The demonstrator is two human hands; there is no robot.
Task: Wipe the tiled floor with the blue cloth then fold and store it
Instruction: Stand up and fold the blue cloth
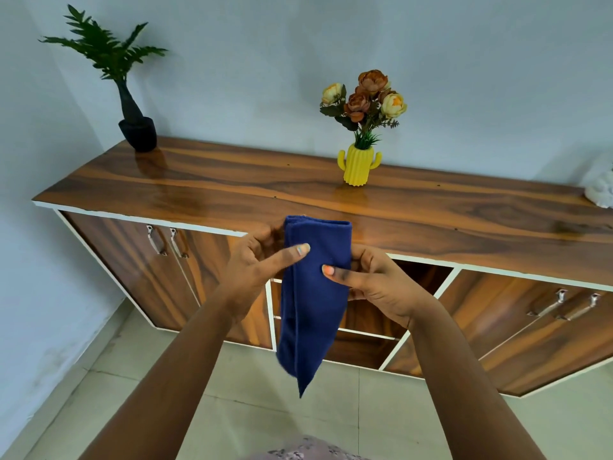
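The blue cloth (310,303) hangs folded into a long narrow strip in front of me, its doubled top edge up and its pointed lower end dangling above the tiled floor (232,386). My left hand (262,267) grips its upper left side, thumb laid across the front. My right hand (368,280) pinches its right edge a little lower, thumb on the front. Both hands are level with the front edge of the wooden cabinet (298,190).
The cabinet has an open shelf compartment (381,313) right behind the cloth, and closed doors with metal handles (167,244) either side. On top stand a dark potted plant (132,121), a yellow cactus vase of flowers (360,164) and a white object (600,187) at far right.
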